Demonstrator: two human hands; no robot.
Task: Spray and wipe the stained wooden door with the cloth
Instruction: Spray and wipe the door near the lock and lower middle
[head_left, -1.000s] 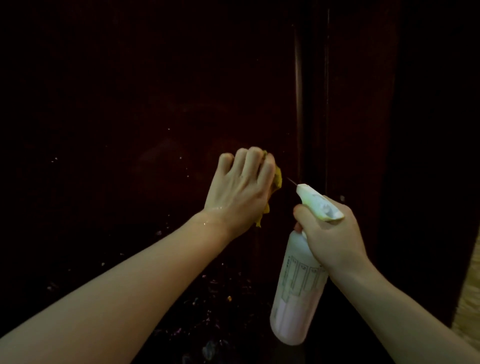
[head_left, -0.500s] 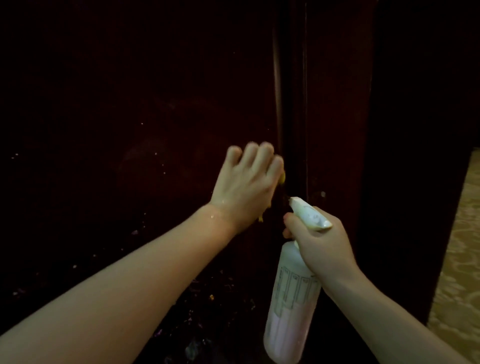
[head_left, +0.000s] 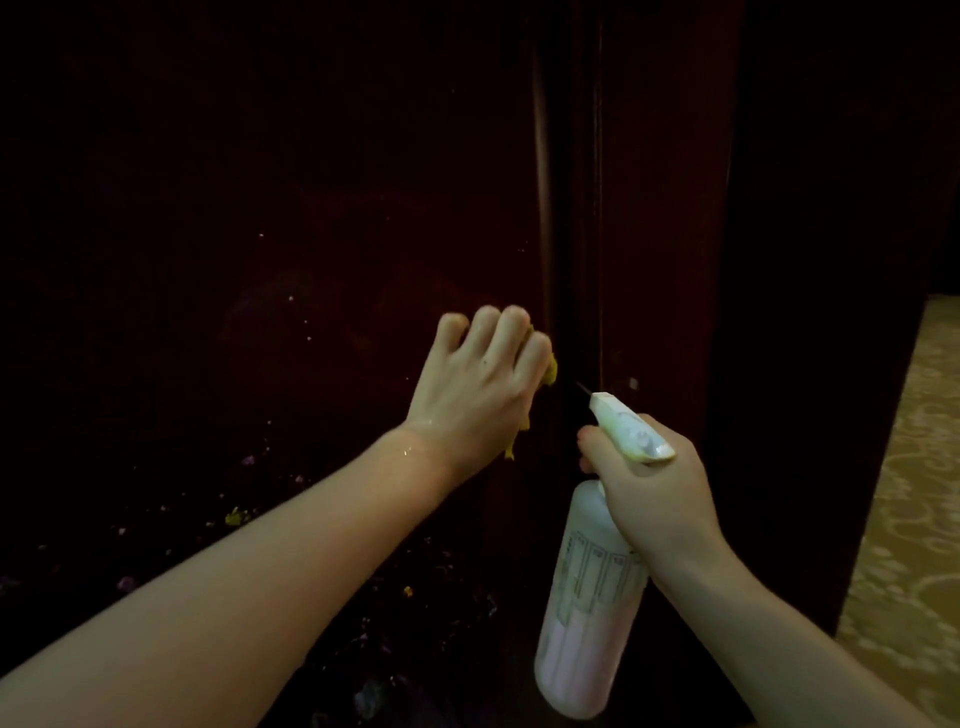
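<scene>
One dark wooden door (head_left: 311, 234) filling the view, flecked with pale stains toward its lower left, a raised vertical moulding near its right edge. Wiping step in hand: left hand (head_left: 480, 384) curled over a yellow cloth (head_left: 550, 371), pressing it to the panel just beside that moulding; right hand (head_left: 649, 467) wrapped round a spray bottle (head_left: 587, 613), nozzle toward the door. Next, probably, carrying cloth down to lower stains.

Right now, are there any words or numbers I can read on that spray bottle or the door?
Spray bottle: a label with boxes and lines of print, too small and blurred to read.
Spray head: faint marks, not readable.
Door: no words or signs, only specks and stains.
</scene>
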